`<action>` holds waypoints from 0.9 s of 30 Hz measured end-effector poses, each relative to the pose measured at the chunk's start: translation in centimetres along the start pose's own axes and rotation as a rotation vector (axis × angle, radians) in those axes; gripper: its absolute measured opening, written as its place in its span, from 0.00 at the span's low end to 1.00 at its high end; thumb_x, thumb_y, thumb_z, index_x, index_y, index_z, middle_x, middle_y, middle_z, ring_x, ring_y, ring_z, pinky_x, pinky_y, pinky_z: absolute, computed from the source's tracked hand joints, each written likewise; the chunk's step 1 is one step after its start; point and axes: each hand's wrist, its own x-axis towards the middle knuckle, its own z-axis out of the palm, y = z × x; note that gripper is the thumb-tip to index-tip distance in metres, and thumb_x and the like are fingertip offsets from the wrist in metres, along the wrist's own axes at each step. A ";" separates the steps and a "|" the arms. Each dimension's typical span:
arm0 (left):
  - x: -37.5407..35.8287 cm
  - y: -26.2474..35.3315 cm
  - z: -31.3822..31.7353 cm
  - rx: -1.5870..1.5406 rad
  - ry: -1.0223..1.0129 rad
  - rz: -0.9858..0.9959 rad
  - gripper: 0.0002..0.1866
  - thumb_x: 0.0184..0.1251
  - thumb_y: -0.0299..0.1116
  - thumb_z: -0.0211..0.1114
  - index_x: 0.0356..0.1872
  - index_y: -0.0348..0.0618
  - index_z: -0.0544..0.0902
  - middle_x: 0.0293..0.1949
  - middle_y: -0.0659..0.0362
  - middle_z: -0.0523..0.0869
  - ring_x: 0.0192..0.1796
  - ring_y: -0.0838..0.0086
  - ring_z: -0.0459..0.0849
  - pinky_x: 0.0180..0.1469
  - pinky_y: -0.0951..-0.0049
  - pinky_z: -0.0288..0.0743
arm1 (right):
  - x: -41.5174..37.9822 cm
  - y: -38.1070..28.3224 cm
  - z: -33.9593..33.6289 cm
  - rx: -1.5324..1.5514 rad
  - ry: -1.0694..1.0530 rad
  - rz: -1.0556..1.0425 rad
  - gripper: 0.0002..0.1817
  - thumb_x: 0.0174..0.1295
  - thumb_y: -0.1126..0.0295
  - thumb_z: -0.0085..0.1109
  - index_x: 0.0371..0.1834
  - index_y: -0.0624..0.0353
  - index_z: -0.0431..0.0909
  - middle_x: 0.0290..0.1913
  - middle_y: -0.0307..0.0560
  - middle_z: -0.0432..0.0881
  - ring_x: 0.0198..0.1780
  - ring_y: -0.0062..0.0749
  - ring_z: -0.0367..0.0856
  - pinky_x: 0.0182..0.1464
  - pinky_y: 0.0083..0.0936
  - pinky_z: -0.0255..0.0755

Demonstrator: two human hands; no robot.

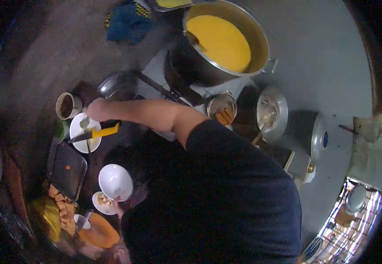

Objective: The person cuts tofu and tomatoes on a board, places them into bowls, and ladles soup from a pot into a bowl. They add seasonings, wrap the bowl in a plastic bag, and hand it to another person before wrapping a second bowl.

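Note:
My right hand [96,110] is at the upper edge of a white plate [96,144]; its fingers look curled, and what they hold is hidden. A knife with a yellow handle [106,131] lies across this plate, with a spoon [84,123] beside it. Near the same hand stands a white cup [77,105] with something dark brown in it. Lower down, my left hand [118,206] grips the rim of a tilted white bowl [114,179]. Just below that bowl is a small white dish [98,203] holding pale chopped pieces.
Beside the plate is a dark tray [70,169] with an orange bit on it. Cut orange pieces [63,209] and a large orange pumpkin-like piece [98,231] lie below. A big pot [261,44] of yellow liquid stands at the top. Metal pans [281,112] are at right.

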 end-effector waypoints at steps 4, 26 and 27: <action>2.3 1.9 1.3 0.082 -0.062 0.061 0.33 0.42 0.41 0.61 0.51 0.33 0.67 0.44 0.54 0.74 0.46 0.63 0.73 0.45 0.66 0.68 | -7.5 -0.4 -6.4 0.132 0.334 -0.151 0.10 0.53 0.68 0.47 0.34 0.61 0.73 0.24 0.51 0.80 0.28 0.47 0.81 0.28 0.39 0.74; 4.6 -1.7 22.0 0.350 -0.138 -0.128 0.23 0.47 0.32 0.59 0.49 0.44 0.70 0.39 0.58 0.76 0.36 0.70 0.76 0.28 0.75 0.69 | -54.8 36.8 -17.9 -0.236 -0.014 1.066 0.14 0.55 0.69 0.40 0.32 0.64 0.76 0.35 0.61 0.78 0.40 0.52 0.78 0.40 0.44 0.70; 3.7 -1.6 23.3 0.355 -0.138 -0.128 0.23 0.47 0.32 0.59 0.49 0.44 0.70 0.39 0.58 0.76 0.36 0.70 0.76 0.28 0.75 0.69 | -55.0 38.6 -16.9 -0.185 -0.087 1.045 0.13 0.55 0.69 0.40 0.33 0.63 0.76 0.36 0.60 0.78 0.40 0.52 0.77 0.41 0.43 0.71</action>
